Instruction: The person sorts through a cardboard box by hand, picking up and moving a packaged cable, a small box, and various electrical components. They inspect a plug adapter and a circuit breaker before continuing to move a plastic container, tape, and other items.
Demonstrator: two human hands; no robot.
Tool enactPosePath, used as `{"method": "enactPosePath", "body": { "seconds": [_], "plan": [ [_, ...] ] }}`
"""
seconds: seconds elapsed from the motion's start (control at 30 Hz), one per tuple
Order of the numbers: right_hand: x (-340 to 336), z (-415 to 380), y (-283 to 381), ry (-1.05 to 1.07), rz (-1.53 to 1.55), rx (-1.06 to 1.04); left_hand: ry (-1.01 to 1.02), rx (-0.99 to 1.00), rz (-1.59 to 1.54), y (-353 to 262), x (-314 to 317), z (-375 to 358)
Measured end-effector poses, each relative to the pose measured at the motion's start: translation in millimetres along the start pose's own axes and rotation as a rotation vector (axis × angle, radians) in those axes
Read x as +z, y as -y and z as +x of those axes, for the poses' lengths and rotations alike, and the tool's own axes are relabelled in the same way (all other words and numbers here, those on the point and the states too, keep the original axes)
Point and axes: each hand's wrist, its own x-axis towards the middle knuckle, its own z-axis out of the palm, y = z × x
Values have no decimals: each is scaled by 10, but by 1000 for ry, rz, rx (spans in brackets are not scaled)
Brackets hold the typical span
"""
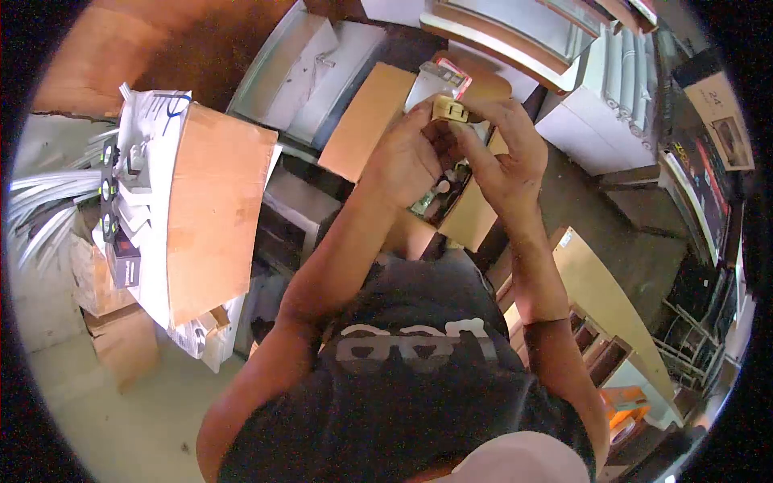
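Between both hands is a small brass-coloured metal piece (449, 109), blocky, with a slot or notch in its face; its exact kind I cannot make out. My left hand (405, 158) pinches its left side with the fingertips. On the other side, the thumb and forefinger of my right hand (509, 153) close on it. Under the hands stands an open cardboard box (473, 216) with its flaps spread. Small mixed items inside it are partly hidden by my hands. Just beyond my fingers lies a grey-and-red packet (440, 80).
A large upright carton (217, 213) stands at left, beside a shelf of boxes and pale tubes (52, 193). White rolls (624, 80) sit at upper right above a white cabinet (584, 133). A wooden panel (616, 298) leans at right, near an orange box (624, 406).
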Motion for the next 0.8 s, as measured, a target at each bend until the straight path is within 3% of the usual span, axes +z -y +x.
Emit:
{"method": "enactPosePath", "body": {
  "seconds": [0.23, 0.33, 0.5, 0.8],
  "plan": [
    [72, 78, 423, -32, 85, 16, 147, -54, 57, -290, 153, -251],
    [136, 106, 522, -55, -2, -132, 211, -17, 38, -444, 215, -349],
    [215, 28, 614, -101, 22, -114, 315, 149, 211, -690, 315, -446],
    [45, 1, 790, -123, -58, -136, 482, 205, 306, -782, 521, -460]
  ]
}}
